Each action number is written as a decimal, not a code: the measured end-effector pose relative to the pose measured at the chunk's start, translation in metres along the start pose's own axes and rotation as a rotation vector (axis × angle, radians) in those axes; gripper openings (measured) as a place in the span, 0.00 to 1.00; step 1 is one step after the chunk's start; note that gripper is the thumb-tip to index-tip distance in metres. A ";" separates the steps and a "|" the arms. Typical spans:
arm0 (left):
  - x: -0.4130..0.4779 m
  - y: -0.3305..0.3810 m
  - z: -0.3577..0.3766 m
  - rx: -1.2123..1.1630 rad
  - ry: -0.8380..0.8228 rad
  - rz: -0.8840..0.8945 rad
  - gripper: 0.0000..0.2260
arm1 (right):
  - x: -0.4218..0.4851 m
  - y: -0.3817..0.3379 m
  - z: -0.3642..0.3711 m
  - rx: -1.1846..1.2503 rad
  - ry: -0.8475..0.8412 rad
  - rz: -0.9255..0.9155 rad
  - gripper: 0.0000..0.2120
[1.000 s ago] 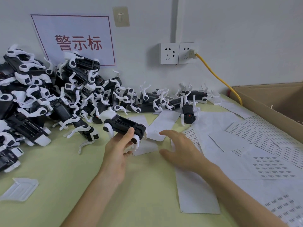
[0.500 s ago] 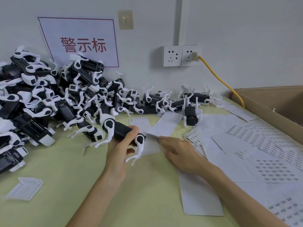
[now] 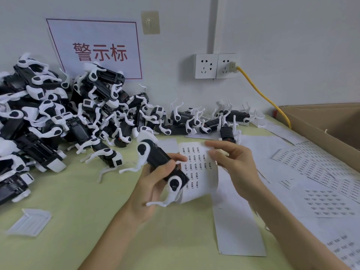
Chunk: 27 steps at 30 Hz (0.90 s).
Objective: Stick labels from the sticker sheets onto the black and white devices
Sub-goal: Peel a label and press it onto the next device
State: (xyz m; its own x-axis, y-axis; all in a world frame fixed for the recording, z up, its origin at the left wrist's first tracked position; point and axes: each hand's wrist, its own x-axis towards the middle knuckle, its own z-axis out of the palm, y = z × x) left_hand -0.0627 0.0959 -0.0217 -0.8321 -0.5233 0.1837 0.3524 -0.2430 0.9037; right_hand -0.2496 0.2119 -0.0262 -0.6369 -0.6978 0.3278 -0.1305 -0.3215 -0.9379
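Observation:
My left hand grips a black and white device around its black body, tilted, with white curved legs hanging below it. My right hand holds a sticker sheet lifted off the table, just right of the device; rows of small printed labels face me. The sheet's lower edge curls behind the device. More sticker sheets lie flat at the right. A big heap of the same devices fills the left and back of the table.
The table has a pale green cover. An open cardboard box stands at the far right. A yellow cable runs from a wall socket. A small white plastic tray lies at the near left. Blank backing papers lie in front.
My right hand has picked a sticker sheet up from the table and raised it beside the device. My left hand has drawn the device nearer and turned it.

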 end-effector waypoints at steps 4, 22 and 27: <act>-0.003 -0.002 0.004 0.124 -0.081 -0.046 0.14 | -0.005 0.001 0.004 -0.093 0.017 -0.081 0.13; -0.003 -0.006 -0.005 0.310 -0.081 -0.103 0.34 | -0.007 0.003 0.008 -0.351 -0.091 -0.220 0.09; -0.004 -0.007 -0.006 0.396 -0.091 -0.098 0.31 | -0.009 0.003 0.010 -0.341 -0.078 -0.231 0.08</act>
State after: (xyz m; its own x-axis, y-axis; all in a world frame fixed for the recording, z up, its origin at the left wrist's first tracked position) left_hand -0.0597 0.0949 -0.0310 -0.8943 -0.4347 0.1065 0.0924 0.0536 0.9943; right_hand -0.2368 0.2105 -0.0309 -0.5036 -0.6830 0.5291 -0.5153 -0.2541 -0.8185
